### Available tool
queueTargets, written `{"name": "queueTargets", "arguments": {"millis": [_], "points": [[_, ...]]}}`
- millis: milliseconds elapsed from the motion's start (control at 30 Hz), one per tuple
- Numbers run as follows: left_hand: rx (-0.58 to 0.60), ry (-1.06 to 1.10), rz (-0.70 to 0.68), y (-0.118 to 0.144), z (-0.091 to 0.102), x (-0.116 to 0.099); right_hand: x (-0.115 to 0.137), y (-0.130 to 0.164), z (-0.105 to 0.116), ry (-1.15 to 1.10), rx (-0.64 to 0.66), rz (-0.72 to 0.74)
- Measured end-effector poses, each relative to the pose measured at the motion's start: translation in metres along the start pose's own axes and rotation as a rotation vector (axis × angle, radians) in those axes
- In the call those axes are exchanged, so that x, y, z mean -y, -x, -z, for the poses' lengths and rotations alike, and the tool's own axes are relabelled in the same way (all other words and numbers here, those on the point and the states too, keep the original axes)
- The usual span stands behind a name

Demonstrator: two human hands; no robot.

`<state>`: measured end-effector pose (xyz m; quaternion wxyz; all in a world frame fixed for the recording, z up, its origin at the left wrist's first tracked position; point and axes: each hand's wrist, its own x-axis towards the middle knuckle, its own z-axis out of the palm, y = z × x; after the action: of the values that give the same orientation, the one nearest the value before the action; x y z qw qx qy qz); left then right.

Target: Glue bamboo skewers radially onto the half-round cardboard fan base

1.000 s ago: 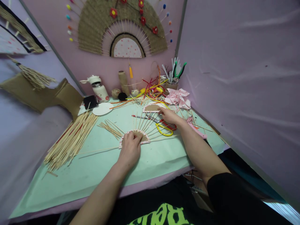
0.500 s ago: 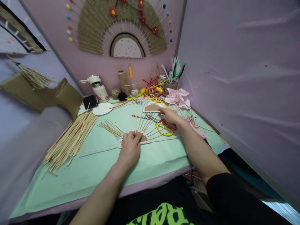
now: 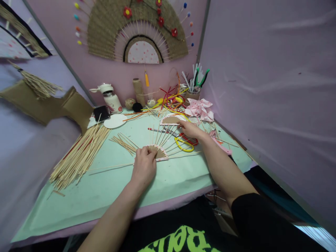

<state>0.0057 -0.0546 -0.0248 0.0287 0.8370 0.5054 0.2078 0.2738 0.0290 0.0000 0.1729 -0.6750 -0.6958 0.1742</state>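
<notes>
My left hand (image 3: 144,162) is closed on the near fan base (image 3: 162,154), a cardboard half-circle with a pink-and-white edge, lying on the table. Thin sticks (image 3: 157,135) spread outward from this base like ribs, and one long stick runs out to the left. Farther back, my right hand (image 3: 190,129) has its fingers closed at the right edge of a second cardboard half-circle (image 3: 170,120) with the same patterned rim. Between the two pieces lie scissors (image 3: 183,145) with yellow and red handles and a red-ended pen (image 3: 157,130), partly under the ribs.
At left lies a big pile of sticks (image 3: 78,157), with a smaller bundle (image 3: 123,144) nearer the fan. Along the back stand a white bottle (image 3: 113,101), a twine spool (image 3: 137,91) and a cup (image 3: 193,95) holding pliers. Crumpled pink cloth (image 3: 199,109) sits at right.
My left hand has shifted very slightly left on the near base, and the long left stick has moved a little. My right hand stays at the far half-circle.
</notes>
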Motion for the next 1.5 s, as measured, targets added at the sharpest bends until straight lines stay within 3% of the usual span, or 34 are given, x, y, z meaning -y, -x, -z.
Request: {"name": "queueTargets", "arguments": {"millis": [533,1500], "points": [[-0.006,0.064,-0.05,0.001,0.001,-0.002,0.002,0.009,0.007,0.023,0.011,-0.022],[0.025,-0.005,-0.062,0.001,0.001,-0.002,-0.005,0.01,0.006,0.026,-0.018,-0.022]]}}
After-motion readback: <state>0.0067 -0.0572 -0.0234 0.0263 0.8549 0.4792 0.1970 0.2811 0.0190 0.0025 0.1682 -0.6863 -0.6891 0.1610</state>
